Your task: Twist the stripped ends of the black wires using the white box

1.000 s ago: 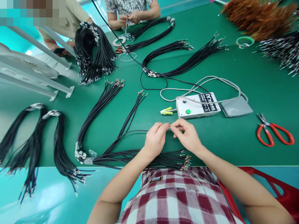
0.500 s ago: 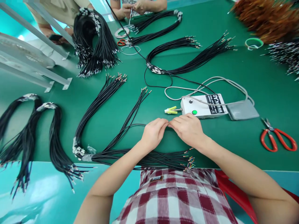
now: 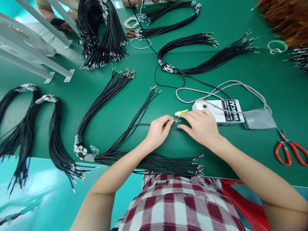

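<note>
My left fingers (image 3: 168, 120) pinch the cable (image 3: 144, 124), likely light and bendy, best held behind its wires (image 3: 177, 120); right fingers (image 3: 184, 127) apart.

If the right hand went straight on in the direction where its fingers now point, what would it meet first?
The right hand would probably meet the yellow clip first, right at its forefinger; depth is unclear, so they may already touch.
</note>
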`<state>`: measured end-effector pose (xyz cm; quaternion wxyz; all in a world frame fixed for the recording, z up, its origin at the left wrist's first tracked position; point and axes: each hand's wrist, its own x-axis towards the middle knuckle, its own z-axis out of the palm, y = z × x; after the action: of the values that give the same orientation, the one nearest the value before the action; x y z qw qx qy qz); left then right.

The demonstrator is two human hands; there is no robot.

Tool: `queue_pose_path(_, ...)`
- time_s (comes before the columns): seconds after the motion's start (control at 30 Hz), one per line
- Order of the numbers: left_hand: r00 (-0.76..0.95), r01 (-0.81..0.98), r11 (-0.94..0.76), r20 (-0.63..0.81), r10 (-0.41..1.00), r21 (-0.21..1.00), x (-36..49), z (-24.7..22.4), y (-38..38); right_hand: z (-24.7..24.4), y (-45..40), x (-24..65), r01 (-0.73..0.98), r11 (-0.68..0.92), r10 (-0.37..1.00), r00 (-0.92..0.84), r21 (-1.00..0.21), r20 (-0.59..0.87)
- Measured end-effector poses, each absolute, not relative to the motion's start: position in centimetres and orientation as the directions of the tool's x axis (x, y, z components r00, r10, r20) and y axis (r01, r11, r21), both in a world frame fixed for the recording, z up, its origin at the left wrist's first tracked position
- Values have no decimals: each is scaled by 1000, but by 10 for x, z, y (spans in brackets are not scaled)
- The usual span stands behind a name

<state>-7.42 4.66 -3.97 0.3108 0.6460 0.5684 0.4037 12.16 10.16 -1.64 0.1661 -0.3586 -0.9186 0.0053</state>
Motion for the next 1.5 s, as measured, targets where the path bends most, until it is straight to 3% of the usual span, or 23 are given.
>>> queue_pose_path(0.23, 90, 400, -137, 110, 990, 906, -70, -32, 43, -18, 94, 118, 575, 721, 691, -636, -387, 343)
queue_pose_path(0.43, 87, 347, -286, 273, 958, 893, -57, -30, 44, -14, 87, 122, 581, 675, 728, -625, -455, 282)
queue_pose_path(0.53, 19, 239, -252, 255, 967, 938, -53, -33, 45, -12, 85, 124, 570, 656, 736, -628, -495, 252)
queue_pose_path(0.7, -23, 110, -107, 110, 994, 988, -50, -31, 42, -10, 84, 124, 557, 703, 702, -642, -443, 306)
queue_pose_path(0.87, -101, 233, 3, 21, 995, 972, -46, -25, 42, -12, 84, 122, 561, 736, 675, -655, -379, 340)
queue_pose_path(1.03, -47, 377, 0, 19, 999, 926, -49, -24, 41, -12, 86, 123, 572, 761, 648, -689, -306, 323)
queue_pose_path(1.23, -10, 397, -88, 100, 995, 914, -54, -31, 40, -17, 91, 126, 582, 774, 633, -719, -250, 288)
queue_pose_path(1.5, -14, 490, -111, 135, 991, 865, -57, -39, 46, -15, 93, 117, 622, 777, 622, -739, -90, 259)
